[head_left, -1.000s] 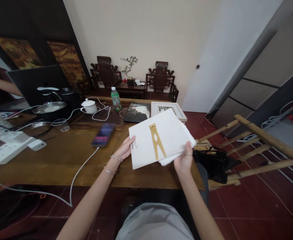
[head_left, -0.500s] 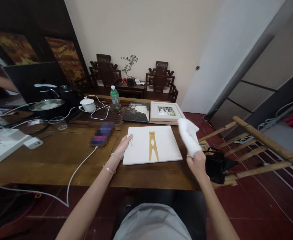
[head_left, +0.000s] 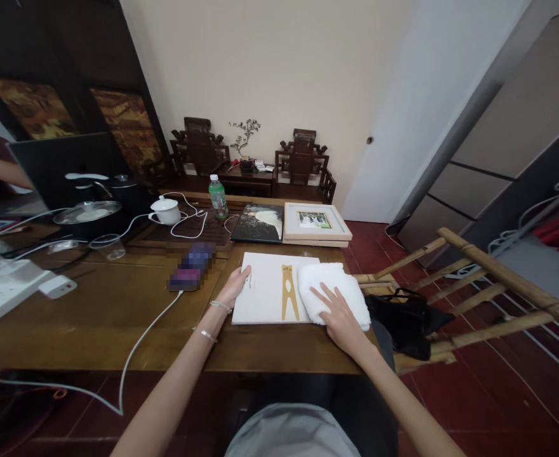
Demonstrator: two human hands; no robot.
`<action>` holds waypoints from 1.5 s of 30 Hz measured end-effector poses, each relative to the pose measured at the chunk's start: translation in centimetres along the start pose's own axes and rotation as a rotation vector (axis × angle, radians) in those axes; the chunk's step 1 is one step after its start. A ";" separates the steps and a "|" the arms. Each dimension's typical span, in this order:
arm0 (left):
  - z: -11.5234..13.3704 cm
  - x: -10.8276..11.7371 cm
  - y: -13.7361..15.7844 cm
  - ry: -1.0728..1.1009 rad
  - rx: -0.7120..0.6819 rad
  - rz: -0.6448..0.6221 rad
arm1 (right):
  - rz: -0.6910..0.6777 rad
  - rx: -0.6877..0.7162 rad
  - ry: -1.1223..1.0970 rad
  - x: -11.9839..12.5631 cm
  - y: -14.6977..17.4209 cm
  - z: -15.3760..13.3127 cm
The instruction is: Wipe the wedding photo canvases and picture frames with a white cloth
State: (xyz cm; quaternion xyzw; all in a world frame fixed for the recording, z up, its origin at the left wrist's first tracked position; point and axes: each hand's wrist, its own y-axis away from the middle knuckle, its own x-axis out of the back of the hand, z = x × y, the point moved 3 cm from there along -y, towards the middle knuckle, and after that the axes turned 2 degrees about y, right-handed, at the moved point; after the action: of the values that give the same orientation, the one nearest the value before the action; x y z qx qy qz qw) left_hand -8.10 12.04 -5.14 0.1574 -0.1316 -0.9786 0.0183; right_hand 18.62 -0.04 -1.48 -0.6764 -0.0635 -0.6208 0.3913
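while the flat white rectangular board [head_left: 263, 295] with a tan long-legged cat figure [head_left: 287, 273] lies on the near right part of the brown wooden table [head_left: 155, 343], the left hand [head_left: 234, 289] grips its left edge, thumb on top. the right hand [head_left: 341, 321], fingers spread wide, rests on a folded white fluffy cloth [head_left: 323, 275] covering the board's right side. on the far side lie a dark rectangular picture panel [head_left: 255, 227] and, to its right, a pale wooden picture frame [head_left: 296, 208].
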 end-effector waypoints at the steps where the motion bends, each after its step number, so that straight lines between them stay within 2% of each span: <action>1: 0.1 -0.1 0.2 0.004 0.013 -0.014 | 0.003 -0.005 -0.007 -0.1 0.0 0.0; 4: 0.4 -0.5 0.8 -0.032 0.008 -0.061 | 0.006 -0.034 -0.030 -0.2 -0.3 0.2; 6: 0.7 -0.5 1.3 -0.132 -0.075 -0.041 | 0.004 -0.046 -0.042 -0.4 -0.5 0.3; 10: 1.5 0.0 1.9 -0.519 -0.392 0.115 | -0.013 -0.051 -0.040 -1.0 -0.7 0.6; 12: 1.7 0.0 2.0 -0.741 -0.517 0.145 | -0.011 -0.051 -0.031 -1.3 -0.7 0.7; 16: 1.5 -0.5 2.1 -1.091 -0.627 0.165 | 0.026 -0.058 -0.043 -1.5 -0.6 0.7; 19: 0.9 -0.8 2.1 -1.246 -0.678 0.147 | 0.029 -0.062 -0.049 -1.6 -0.6 0.7; 22: 0.1 -0.9 2.0 -1.263 -0.806 0.117 | 0.008 -0.058 -0.030 -1.7 -0.7 0.9; 24: -0.5 -1.0 1.7 -1.234 -0.874 0.010 | -0.008 -0.057 -0.020 -1.7 -0.7 0.9; 26: -1.1 -0.9 1.2 -1.219 -0.853 -0.141 | -0.024 -0.059 -0.010 -1.5 -0.6 0.4; 28: -1.5 -0.8 0.8 -1.219 -0.799 -0.215 | -0.058 -0.054 -0.012 -1.0 -0.1 -0.5; 32: -1.6 -0.8 0.5 -1.220 -0.762 -0.205 | -0.153 -0.019 -0.064 0.3 1.1 -2.6; 34: -1.6 -0.8 0.5 -1.217 -0.766 -0.207 | -0.189 -0.030 -0.091 0.6 1.2 -2.5; 37: -1.6 -0.8 0.5 -1.217 -0.769 -0.204 | -0.241 -0.079 -0.112 0.1 -0.5 -0.6; 42: -1.5 -0.6 0.4 -1.191 -0.780 -0.208 | -0.326 -0.176 -0.081 -2.1 -6.6 4.4; 45: -1.5 -0.5 0.4 -1.167 -0.782 -0.205 | -0.352 -0.209 -0.045 -3.1 -9.4 6.0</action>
State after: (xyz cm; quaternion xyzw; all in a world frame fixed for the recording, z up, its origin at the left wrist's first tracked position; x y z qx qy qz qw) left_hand -7.13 11.34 -6.21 -0.3989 0.2563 -0.8756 -0.0920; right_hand 17.33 11.34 0.43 -0.7055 -0.1246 -0.6675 0.2030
